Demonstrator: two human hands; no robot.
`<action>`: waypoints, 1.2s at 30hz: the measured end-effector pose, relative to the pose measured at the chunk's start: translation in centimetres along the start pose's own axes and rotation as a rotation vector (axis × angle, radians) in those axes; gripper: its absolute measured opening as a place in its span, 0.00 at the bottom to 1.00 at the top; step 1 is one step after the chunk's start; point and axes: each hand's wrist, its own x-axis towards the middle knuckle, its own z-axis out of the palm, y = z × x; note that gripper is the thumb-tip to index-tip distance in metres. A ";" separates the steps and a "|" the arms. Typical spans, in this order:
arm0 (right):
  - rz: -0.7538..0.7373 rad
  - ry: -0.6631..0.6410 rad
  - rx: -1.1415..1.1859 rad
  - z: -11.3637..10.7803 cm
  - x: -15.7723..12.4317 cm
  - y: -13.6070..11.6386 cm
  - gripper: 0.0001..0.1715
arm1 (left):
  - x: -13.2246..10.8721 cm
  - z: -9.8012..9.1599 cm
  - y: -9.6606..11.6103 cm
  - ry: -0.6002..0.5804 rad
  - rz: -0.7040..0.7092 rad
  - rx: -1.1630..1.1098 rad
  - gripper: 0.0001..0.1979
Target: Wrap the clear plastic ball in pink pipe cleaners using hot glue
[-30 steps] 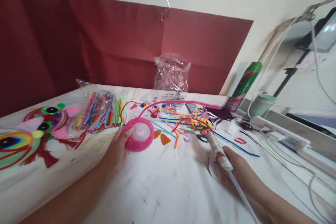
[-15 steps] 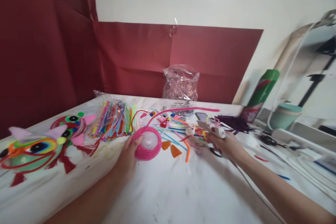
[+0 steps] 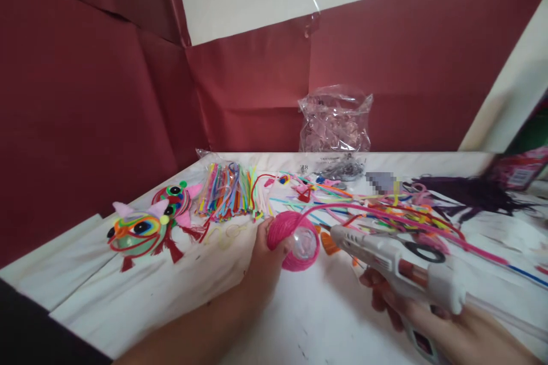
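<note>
My left hand (image 3: 270,248) is closed around the left side of a round pink coiled ball (image 3: 287,228) with a clear, shiny middle. A long pink strand (image 3: 385,214) runs from the ball's top out to the right. My right hand (image 3: 411,308) grips a white glue gun (image 3: 385,256), its nozzle pointing left toward the ball, with a gap between them. A clear stick comes out of the gun's back. Orange pieces (image 3: 329,243) lie on the table between ball and gun.
Two colourful animal-face ornaments (image 3: 141,234) with red tassels sit at the left. Behind are bundled pipe cleaners (image 3: 229,194), a clear plastic bag (image 3: 336,125), loose coloured strands and a dark purple pile (image 3: 471,194). Black scissor handles (image 3: 426,252) show behind the gun.
The view has turned right. My right hand has brought the glue gun nearer, its nozzle now toward the ball. The ball is still in my left hand, tilted differently.
</note>
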 end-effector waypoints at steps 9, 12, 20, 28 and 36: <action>-0.102 -0.038 -0.183 0.4 -1.1 1.1 0.30 | -1.0 0.8 1.2 -0.007 0.017 0.114 0.31; -0.104 -0.029 -0.216 0.4 -1.0 0.7 0.32 | -1.1 0.8 1.1 -0.015 0.018 0.105 0.31; -0.085 0.034 -0.160 0.9 -1.5 -0.7 0.33 | -0.9 0.9 0.7 -0.044 0.018 0.129 0.32; -0.148 -0.016 -0.191 0.7 -1.0 0.2 0.29 | -0.9 0.9 0.7 -0.065 0.021 0.134 0.31; -0.163 -0.049 -0.192 0.7 -1.0 -0.5 0.27 | -0.9 0.9 0.8 -0.091 0.005 0.154 0.33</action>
